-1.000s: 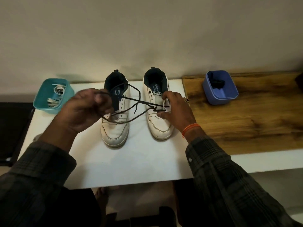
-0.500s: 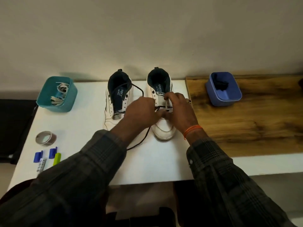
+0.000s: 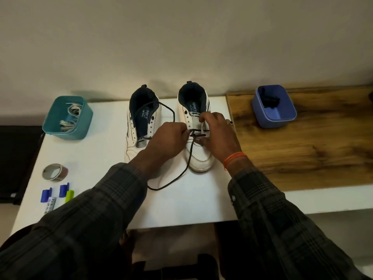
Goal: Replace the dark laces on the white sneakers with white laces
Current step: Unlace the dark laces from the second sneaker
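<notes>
Right shoe (image 3: 198, 142), bench (image 3: 96, 158) — dark lace (image 3: 177, 176) threaded through lowest eyelets only. Left hand (image 3: 167, 142) pinched lace at crossing; right hand (image 3: 216, 136) gripped shoe's side. Best drawn out slowly, shoe steadied — snag likely otherwise.

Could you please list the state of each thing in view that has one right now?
Left sneaker: unlaced, eyelets bare.
Right sneaker: dark lace only in lowest eyelets.
Dark lace: mostly pulled out, trailing over the table.
Left hand: pinching the lace.
Right hand: gripping the sneaker.
Teal bin: holds white laces.
Blue bin: holds a dark lace.
</notes>
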